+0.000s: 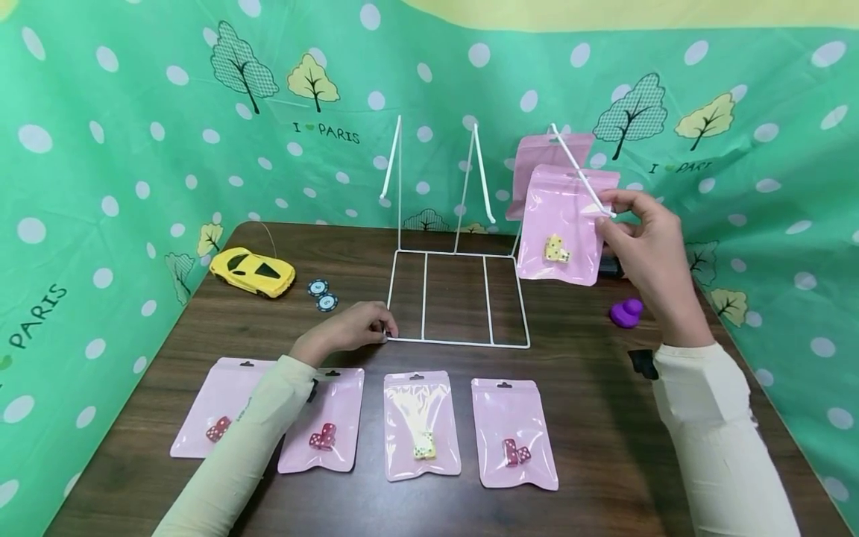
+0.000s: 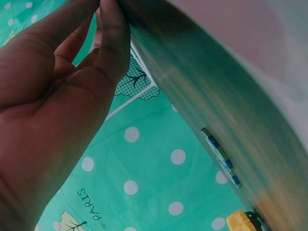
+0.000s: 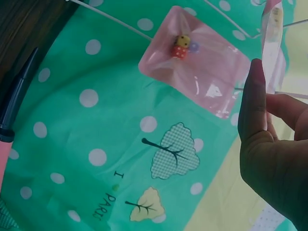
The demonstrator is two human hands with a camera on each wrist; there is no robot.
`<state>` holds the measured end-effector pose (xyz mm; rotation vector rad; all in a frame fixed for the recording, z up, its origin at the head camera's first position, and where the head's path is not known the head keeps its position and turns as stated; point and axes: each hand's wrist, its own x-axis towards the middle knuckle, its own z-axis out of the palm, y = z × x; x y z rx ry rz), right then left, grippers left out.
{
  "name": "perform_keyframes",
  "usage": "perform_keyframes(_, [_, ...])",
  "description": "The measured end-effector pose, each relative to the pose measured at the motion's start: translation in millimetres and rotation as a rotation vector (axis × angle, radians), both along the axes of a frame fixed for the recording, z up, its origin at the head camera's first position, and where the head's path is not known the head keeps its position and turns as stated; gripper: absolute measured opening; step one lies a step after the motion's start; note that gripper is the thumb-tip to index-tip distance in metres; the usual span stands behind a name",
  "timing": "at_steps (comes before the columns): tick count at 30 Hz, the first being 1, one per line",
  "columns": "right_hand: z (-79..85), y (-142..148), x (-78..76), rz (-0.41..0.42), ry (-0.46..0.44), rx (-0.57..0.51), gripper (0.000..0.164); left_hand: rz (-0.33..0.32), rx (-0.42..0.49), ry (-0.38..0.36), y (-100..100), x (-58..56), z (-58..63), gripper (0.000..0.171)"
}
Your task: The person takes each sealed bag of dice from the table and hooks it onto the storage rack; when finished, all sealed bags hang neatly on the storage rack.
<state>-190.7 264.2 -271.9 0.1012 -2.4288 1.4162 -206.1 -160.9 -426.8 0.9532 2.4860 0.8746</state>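
My right hand [image 1: 640, 239] pinches the side edge of a pink zip bag [image 1: 537, 216] holding yellow dice. The right prong [image 1: 570, 156] of a white wire display rack [image 1: 463, 343] runs through the bag's top, its tip in front. Behind it, another pink bag [image 3: 202, 72], with red, yellow and purplish dice, hangs on the same prong. My left hand [image 1: 356, 327] grips the rack's front left corner; its fingertips are partly hidden in the left wrist view. The rack's left prong [image 1: 391, 160] and middle prong [image 1: 483, 179] carry nothing.
Several pink bags lie in front: two left ones [image 1: 221, 388] [image 1: 335, 403] with red dice, one [image 1: 419, 403] with yellow dice, one [image 1: 510, 410] with red dice. A yellow toy car [image 1: 253, 272] and poker chips [image 1: 326, 302] stand left, a purple duck [image 1: 626, 313] right.
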Motion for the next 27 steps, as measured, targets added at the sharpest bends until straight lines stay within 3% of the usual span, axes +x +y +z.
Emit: perform_keyframes(27, [-3.9, -5.7, -79.1, -0.019, 0.067, -0.037, 0.03, 0.006, -0.011, -0.013, -0.2, 1.1, 1.2, 0.014])
